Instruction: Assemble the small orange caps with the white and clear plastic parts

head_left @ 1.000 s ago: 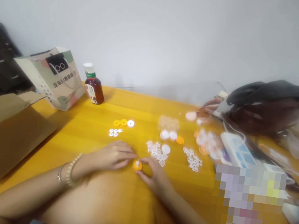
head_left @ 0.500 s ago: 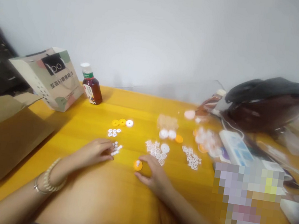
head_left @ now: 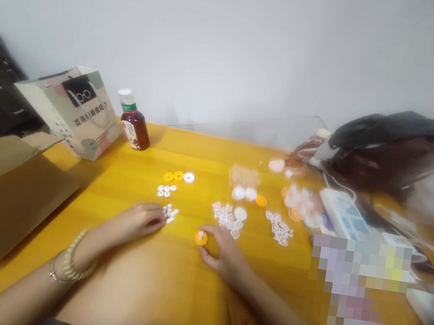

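My right hand (head_left: pixel 223 253) has its thumb and index finger at the sides of an orange disc (head_left: pixel 197 241) with a small white piece upright at its middle. At the left edge of a cluster of small white round pieces (head_left: pixel 169 213) is my left hand (head_left: pixel 145 218), its fingertips drawn together; whatever is between them is hidden. Small white caps (head_left: pixel 164 191) stand in rows just behind that cluster. Farther back, two yellow rings (head_left: pixel 178 176) and a white ring (head_left: pixel 189 178) lie in a line. Flat white openwork pieces (head_left: pixel 225 216) are scattered beyond my right hand.
A cardboard box (head_left: pixel 11 202), a paper bag (head_left: pixel 88 121) and a dark red bottle (head_left: pixel 137 130) stand left. More openwork pieces (head_left: pixel 279 228), white discs (head_left: pixel 239 193), a power strip (head_left: pixel 343 216) and a dark bag (head_left: pixel 394 151) are at the right of the yellow table (head_left: pixel 202 152).
My left thumb has closed in toward the fingers beside the small white pieces. My right hand stays at the orange disc, almost unmoved. The whole view has shifted slightly.
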`<act>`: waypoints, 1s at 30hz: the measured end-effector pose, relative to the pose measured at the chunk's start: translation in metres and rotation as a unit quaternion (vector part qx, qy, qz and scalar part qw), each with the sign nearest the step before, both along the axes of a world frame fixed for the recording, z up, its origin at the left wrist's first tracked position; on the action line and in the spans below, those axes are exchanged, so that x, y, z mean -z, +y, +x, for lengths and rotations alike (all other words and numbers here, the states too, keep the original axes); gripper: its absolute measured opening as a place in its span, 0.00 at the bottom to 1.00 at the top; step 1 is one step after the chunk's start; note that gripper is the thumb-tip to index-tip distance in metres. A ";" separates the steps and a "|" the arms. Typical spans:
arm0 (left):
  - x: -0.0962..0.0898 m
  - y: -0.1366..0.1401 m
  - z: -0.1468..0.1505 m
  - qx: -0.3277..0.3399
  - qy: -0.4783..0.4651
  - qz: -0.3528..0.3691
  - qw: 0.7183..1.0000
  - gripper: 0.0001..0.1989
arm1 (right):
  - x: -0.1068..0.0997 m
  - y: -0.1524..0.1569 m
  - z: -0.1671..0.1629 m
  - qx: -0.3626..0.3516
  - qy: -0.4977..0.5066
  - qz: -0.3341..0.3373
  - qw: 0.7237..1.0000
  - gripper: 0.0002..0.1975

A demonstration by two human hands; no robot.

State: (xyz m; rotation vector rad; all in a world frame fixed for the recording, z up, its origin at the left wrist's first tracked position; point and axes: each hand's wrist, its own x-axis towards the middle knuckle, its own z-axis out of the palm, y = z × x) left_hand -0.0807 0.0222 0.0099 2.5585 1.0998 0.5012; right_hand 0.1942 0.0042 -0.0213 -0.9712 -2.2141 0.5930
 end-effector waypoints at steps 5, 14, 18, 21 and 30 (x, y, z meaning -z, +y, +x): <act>-0.002 -0.001 -0.004 -0.036 -0.003 -0.060 0.998 0.05 | 0.000 0.000 0.000 0.005 0.008 0.010 1.000 0.18; 0.001 -0.001 0.004 -0.032 0.009 -0.017 0.999 0.09 | 0.002 0.000 0.000 0.007 0.009 0.007 1.000 0.16; 0.003 -0.005 0.005 -0.012 0.078 0.057 0.995 0.13 | 0.002 0.000 0.000 0.010 0.006 0.003 1.000 0.15; 0.003 -0.008 0.006 0.009 0.126 0.100 0.987 0.12 | 0.002 0.000 0.000 0.010 0.010 0.006 1.000 0.15; 0.001 -0.019 0.048 0.107 0.079 0.145 0.980 0.11 | 0.004 0.001 -0.001 0.001 0.014 0.009 1.000 0.16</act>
